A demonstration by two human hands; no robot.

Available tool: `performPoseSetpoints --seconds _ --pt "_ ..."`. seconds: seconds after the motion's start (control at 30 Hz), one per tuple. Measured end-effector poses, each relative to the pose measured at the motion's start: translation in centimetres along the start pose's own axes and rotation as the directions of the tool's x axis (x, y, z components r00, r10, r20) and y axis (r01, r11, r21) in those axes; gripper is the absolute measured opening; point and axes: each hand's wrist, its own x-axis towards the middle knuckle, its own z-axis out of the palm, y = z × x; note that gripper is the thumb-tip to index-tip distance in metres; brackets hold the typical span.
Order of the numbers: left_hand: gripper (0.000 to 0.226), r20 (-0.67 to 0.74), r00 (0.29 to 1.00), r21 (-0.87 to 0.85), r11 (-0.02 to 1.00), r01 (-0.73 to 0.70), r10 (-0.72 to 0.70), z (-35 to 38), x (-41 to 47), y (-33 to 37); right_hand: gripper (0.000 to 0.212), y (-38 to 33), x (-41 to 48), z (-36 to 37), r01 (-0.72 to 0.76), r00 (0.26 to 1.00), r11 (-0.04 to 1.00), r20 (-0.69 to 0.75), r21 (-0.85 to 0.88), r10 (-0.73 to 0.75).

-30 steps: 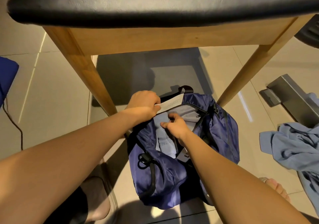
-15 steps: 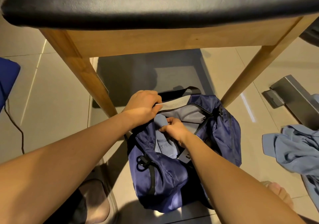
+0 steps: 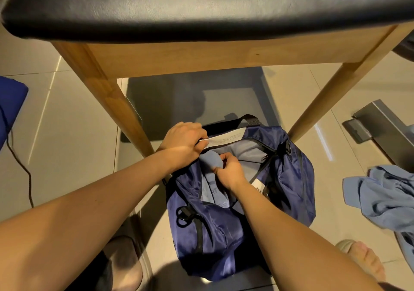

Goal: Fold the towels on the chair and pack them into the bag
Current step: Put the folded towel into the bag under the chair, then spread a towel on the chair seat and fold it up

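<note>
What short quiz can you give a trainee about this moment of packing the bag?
1. True or false: the navy bag stands on the seat of the chair.
2. What does the left hand grip? A: the open edge of the navy bag. B: a wooden leg. C: the black cable.
3. Fill in: the right hand pinches a light blue ___ inside the navy bag.

Key:
1. False. It stands on the floor, between the chair's front legs.
2. A.
3. towel.
</note>
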Motion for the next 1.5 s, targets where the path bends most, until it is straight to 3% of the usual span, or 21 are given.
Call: performPoseSetpoints --seconds 0.1,0.17,0.33,0.57,0.8,0.97,1.1,1.23,1.33,1.4,1.5 --pt "0.02 -0.005 1.0 0.013 1.0 -0.018 0.018 0.1 0.0 0.1 0.03 0.5 -0.4 0.2 0.046 0.999 0.96 -0.01 -0.278 -0.051" --pt "0.019 0.005 1.0 0.017 1.0 -0.013 0.013 0.2 0.1 0.1 0.037 0.6 -1.1 -0.4 0.042 0.999 0.933 -0.002 -0.358 -0.045" --pt "0.019 0.018 1.0 -0.01 1.0 0.0 0.0 0.6 -0.2 0.5 0.029 1.1 -2.2 -2.2 0.002 0.996 0.933 0.082 -0.359 0.029" --pt "0.024 0.057 0.998 -0.003 1.0 -0.01 0.011 1.0 -1.0 1.2 0.035 1.3 -2.8 -1.1 -0.008 0.999 0.942 0.027 -0.335 0.019" --pt "0.036 -0.02 1.0 0.035 0.999 0.02 -0.019 -0.4 0.4 4.4 0.025 0.3 -5.5 -7.1 0.014 0.998 0.99 0.07 -0.139 -0.005" --pt "0.026 -0.074 0.995 -0.026 0.997 -0.076 0.074 -1.3 1.6 10.4 0.018 0.9 -8.6 -14.0 0.06 0.996 0.994 -0.061 -0.092 -0.066" --pt "0.017 -0.03 0.983 -0.098 0.978 -0.184 0.182 -0.1 3.1 17.4 0.009 2.8 -11.1 -21.1 0.023 0.973 0.993 -0.228 -0.115 -0.049" --pt "0.017 0.029 0.961 -0.195 0.945 -0.263 0.273 3.0 4.9 24.7 0.013 7.3 -13.7 -28.2 -0.116 0.924 0.97 -0.382 -0.214 0.027" --pt "0.023 0.113 0.931 -0.241 0.919 -0.313 0.347 6.4 6.2 30.2 0.025 12.4 -15.5 -33.3 -0.266 0.838 0.901 -0.544 -0.342 0.041" --pt "0.026 0.155 0.909 -0.275 0.901 -0.336 0.387 8.7 7.1 33.7 0.01 15.6 -16.9 -36.6 -0.369 0.774 0.855 -0.63 -0.364 0.066" --pt "0.025 0.206 0.883 -0.336 0.878 -0.341 0.421 11.6 8.7 38.7 0.033 19.6 -18.2 -40.9 -0.481 0.713 0.79 -0.694 -0.38 0.1"
